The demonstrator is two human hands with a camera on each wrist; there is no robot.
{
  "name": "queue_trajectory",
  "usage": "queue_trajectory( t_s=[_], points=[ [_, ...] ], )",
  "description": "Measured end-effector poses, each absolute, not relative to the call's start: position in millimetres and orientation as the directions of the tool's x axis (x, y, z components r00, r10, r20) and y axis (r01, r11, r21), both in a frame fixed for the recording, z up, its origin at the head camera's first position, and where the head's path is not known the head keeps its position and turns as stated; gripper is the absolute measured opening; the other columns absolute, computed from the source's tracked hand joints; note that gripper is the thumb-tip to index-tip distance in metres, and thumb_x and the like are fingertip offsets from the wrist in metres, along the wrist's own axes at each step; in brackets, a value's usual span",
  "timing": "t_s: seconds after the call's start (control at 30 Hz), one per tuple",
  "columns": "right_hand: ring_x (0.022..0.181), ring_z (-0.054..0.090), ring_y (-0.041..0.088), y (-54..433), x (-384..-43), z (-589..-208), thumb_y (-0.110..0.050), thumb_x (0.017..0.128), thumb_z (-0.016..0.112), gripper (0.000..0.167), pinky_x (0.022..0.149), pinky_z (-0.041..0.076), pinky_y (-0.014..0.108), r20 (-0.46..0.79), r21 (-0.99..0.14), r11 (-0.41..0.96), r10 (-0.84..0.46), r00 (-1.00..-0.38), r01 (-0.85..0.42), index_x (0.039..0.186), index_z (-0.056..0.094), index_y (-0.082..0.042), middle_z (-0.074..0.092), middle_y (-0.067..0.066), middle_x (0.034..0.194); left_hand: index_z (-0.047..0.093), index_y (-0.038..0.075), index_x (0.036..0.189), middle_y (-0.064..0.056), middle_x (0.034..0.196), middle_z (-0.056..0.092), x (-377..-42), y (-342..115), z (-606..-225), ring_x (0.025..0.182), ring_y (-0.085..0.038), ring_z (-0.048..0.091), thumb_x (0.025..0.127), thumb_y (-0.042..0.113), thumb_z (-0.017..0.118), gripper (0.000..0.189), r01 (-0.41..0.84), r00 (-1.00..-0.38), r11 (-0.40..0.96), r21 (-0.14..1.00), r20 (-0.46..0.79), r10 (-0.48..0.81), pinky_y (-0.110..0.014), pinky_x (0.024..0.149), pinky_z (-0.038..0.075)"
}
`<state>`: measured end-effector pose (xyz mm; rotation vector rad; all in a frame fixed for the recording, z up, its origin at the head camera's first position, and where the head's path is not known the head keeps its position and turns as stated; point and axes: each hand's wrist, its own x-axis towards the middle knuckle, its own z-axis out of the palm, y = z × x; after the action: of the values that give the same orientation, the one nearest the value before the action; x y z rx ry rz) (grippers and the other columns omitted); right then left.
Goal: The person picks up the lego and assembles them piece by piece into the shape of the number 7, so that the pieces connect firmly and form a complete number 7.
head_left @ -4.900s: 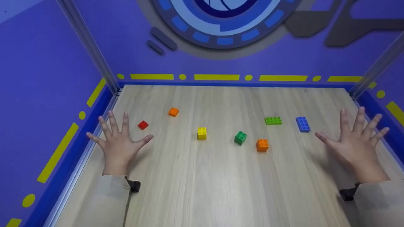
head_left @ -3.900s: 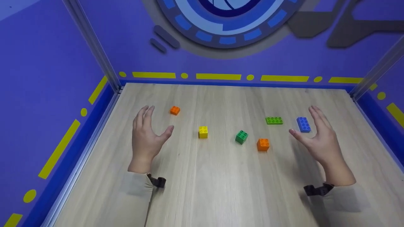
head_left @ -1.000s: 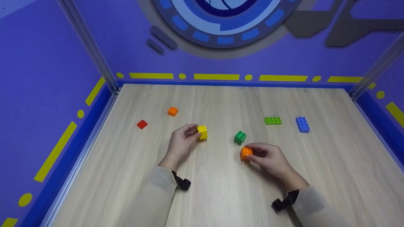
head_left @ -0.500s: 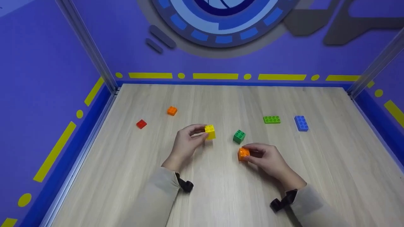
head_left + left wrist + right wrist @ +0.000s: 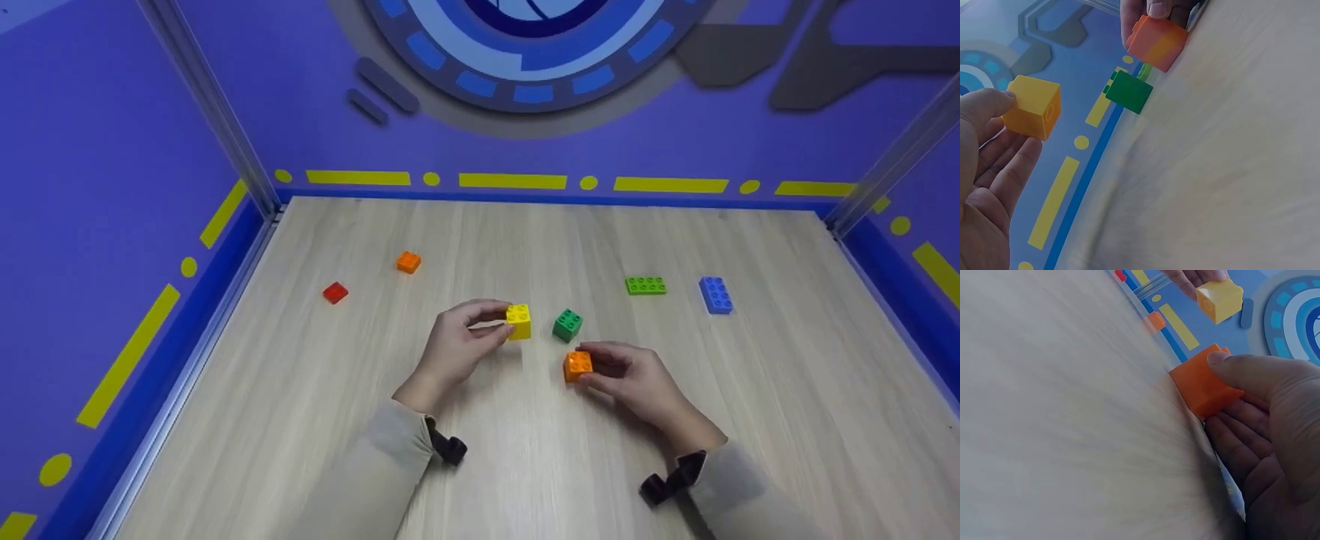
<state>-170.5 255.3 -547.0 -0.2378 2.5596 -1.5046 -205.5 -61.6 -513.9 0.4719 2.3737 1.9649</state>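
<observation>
My left hand (image 5: 459,346) pinches a yellow toy building brick (image 5: 518,322) between thumb and fingers; the left wrist view shows this yellow brick (image 5: 1033,107) held off the table. My right hand (image 5: 637,380) grips a tall orange building brick (image 5: 577,367) by its right side. In the right wrist view the thumb lies on that orange brick (image 5: 1204,382), close to the tabletop. Between the two held bricks, slightly farther back, a green brick (image 5: 568,325) stands on the table, touched by neither hand.
Far left on the wooden table (image 5: 480,465) lie a flat red brick (image 5: 335,292) and a flat orange brick (image 5: 409,262). A lime green brick (image 5: 646,286) and a blue brick (image 5: 716,295) are at the back right. Blue-purple panels (image 5: 525,161) border the table.
Both hands started spread and empty, then came inward and took the yellow and the orange brick. Over the last second the yellow brick has moved right and up off the table; the orange one shifted slightly left.
</observation>
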Motion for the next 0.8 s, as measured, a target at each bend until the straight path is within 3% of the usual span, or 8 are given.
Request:
queue_trajectory(
  t_s=[0.63, 0.8],
  points=[
    [0.133, 0.076, 0.029, 257.1, -169.6, -545.6, -0.022, 0.101, 0.088, 0.046, 0.111, 0.062, 0.03, -0.077, -0.879, 0.476, -0.211, -0.974, -0.033, 0.145, 0.078, -0.014, 0.08, 0.009, 0.144, 0.078, 0.004, 0.137, -0.014, 0.14, 0.076, -192.3, -44.4, -499.8, 0.132, -0.031, 0.077, 0.102, 0.004, 0.083, 0.035, 0.291, -0.919, 0.15, 0.945, 0.233, 0.318, -0.027, 0.103, 0.065],
    [0.133, 0.077, 0.028, 255.4, -171.1, -548.2, -0.024, 0.1, 0.089, 0.046, 0.111, 0.062, 0.03, -0.073, -0.883, 0.467, -0.215, -0.974, -0.037, 0.144, 0.078, -0.014, 0.08, 0.008, 0.143, 0.078, 0.005, 0.138, -0.011, 0.14, 0.076, -191.8, -37.4, -486.1, 0.131, -0.025, 0.077, 0.103, 0.007, 0.083, 0.036, 0.337, -0.901, 0.171, 0.926, 0.264, 0.345, -0.025, 0.104, 0.064]
  ],
)
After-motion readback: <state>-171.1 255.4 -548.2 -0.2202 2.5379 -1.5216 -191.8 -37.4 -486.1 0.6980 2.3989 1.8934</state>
